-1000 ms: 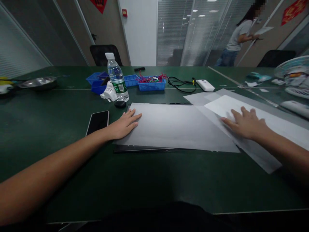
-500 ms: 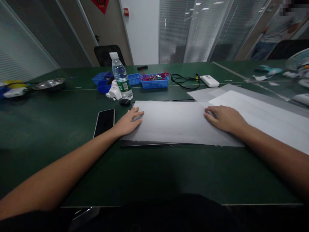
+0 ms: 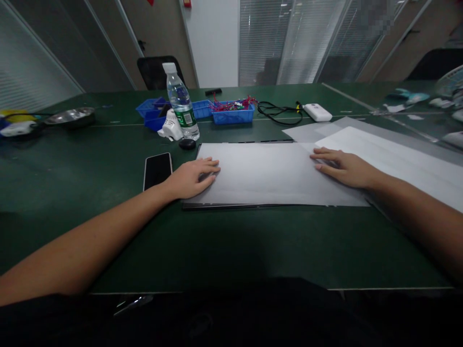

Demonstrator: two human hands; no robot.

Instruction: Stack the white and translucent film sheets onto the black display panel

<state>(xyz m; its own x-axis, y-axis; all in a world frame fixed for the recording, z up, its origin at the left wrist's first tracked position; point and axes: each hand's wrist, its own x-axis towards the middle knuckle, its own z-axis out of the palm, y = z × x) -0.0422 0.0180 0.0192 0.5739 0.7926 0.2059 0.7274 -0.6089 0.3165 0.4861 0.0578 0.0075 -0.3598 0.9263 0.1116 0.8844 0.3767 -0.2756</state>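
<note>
A white translucent sheet (image 3: 264, 173) lies across a thin dark panel (image 3: 220, 207), whose edge shows along the front and back. On the sheet's left end, my left hand (image 3: 193, 177) lies flat with its fingers stretched out. My right hand (image 3: 345, 167) rests on the right part of the sheet, fingers extended and a little apart. Neither hand grips anything. More white sheets (image 3: 394, 164) spread to the right, partly behind my right forearm.
A phone (image 3: 157, 169) lies left of my left hand. Behind it stand a water bottle (image 3: 183, 108), a black mouse-like object (image 3: 187, 144) and blue bins (image 3: 233, 115) with red wires. A white box (image 3: 317, 112) and black cable (image 3: 278, 113) lie farther back on the green table (image 3: 231, 255).
My left hand has slid slightly right on the sheet, and my right hand's fingers have spread and straightened. The sheet's front edge lies closer to the panel. The view has tilted down a little.
</note>
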